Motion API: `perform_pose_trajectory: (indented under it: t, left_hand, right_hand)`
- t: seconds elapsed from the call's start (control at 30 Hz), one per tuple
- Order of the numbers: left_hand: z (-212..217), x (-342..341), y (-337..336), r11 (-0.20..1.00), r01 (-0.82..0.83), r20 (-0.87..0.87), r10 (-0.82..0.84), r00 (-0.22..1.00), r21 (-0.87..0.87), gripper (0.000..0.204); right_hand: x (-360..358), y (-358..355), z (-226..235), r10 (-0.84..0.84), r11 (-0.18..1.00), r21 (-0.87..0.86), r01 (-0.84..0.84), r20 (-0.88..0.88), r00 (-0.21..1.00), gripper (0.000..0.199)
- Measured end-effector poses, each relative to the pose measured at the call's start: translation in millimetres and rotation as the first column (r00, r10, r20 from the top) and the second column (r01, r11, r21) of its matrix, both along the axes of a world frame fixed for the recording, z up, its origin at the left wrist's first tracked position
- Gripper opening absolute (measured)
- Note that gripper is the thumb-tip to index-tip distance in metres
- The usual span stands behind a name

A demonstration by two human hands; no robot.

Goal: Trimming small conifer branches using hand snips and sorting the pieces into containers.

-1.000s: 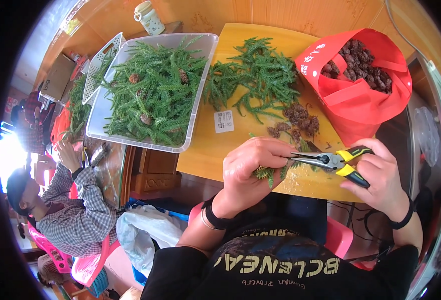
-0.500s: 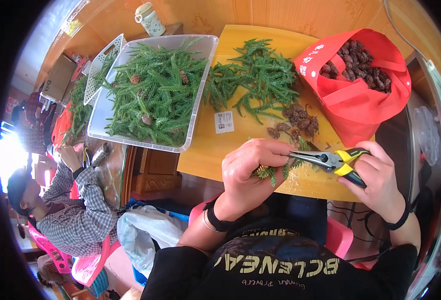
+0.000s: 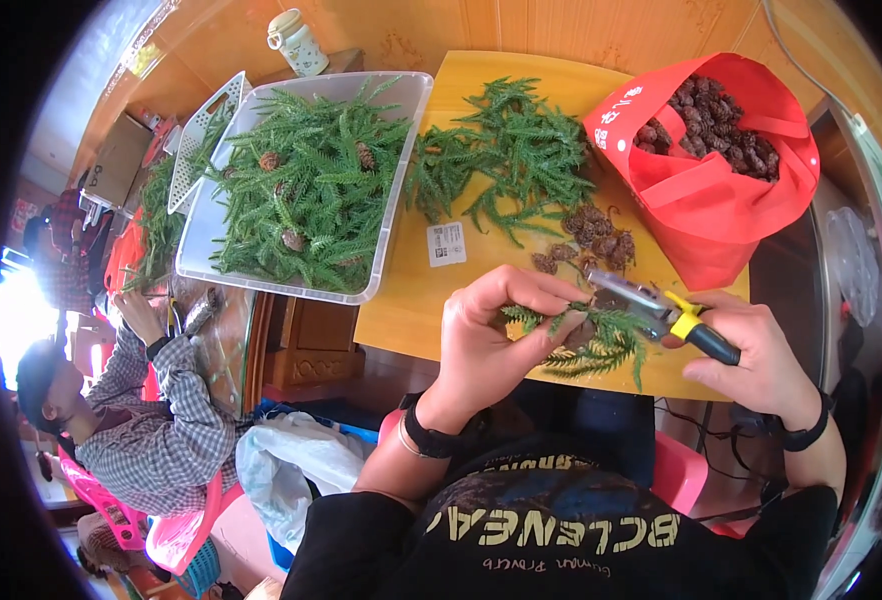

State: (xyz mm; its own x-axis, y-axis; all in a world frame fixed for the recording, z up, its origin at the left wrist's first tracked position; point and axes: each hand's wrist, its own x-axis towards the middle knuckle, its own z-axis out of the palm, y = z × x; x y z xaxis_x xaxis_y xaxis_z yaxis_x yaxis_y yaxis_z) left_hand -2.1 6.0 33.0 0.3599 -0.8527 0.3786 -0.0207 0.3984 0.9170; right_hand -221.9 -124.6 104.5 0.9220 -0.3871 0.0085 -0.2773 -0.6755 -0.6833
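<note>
My left hand (image 3: pixel 486 335) pinches a green artificial pine sprig (image 3: pixel 609 348) over the table's front edge. Its needles fan out to the right below the fingers, and a brown bit, perhaps a pine cone, shows beside the thumb. In my right hand (image 3: pixel 766 350) is a pair of pliers (image 3: pixel 703 336) with yellow and black handles. The jaws are blurred and lie just above the sprig, pointing up and left; whether they touch it I cannot tell. Loose pine cones (image 3: pixel 597 236) lie beyond my hands, beside a pile of green sprigs (image 3: pixel 531 150).
On the left stands a clear plastic bin (image 3: pixel 389 225) heaped with sprigs and several cones. A red bag (image 3: pixel 676 245) of pine cones stands at the right. A white label (image 3: pixel 447 244) lies on the yellow table (image 3: pixel 401 325). A person in a checked shirt (image 3: pixel 151 455) works farther left.
The pliers' jaws have come away from my left fingertips and turned. The sprig, mostly hidden before, now spreads out to the right of my left hand.
</note>
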Motion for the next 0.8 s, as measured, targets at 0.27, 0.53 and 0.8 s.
perform_pose_trajectory:
  t: [0.27, 0.53, 0.8]
  left_hand:
    - [2.7, 0.7, -0.9, 0.994, 0.113, -0.281, -0.110, 0.953, -0.007, 0.018]
    - [7.1, 6.1, -2.5, 0.963, -0.146, 0.440, 0.234, 0.867, -0.224, 0.019]
    - [6.8, 2.0, 3.9, 0.921, -0.175, 0.596, 0.361, 0.717, -0.347, 0.028]
  right_hand:
    - [-10.5, 2.8, 8.7, -0.173, 0.946, 0.268, 0.181, -0.051, 0.984, 0.031]
    - [-23.4, 3.9, -6.2, -0.242, 0.968, 0.073, 0.238, 0.046, 0.969, 0.035]
    - [-31.4, 11.3, -11.2, -0.278, 0.961, 0.020, 0.277, 0.055, 0.959, 0.034]
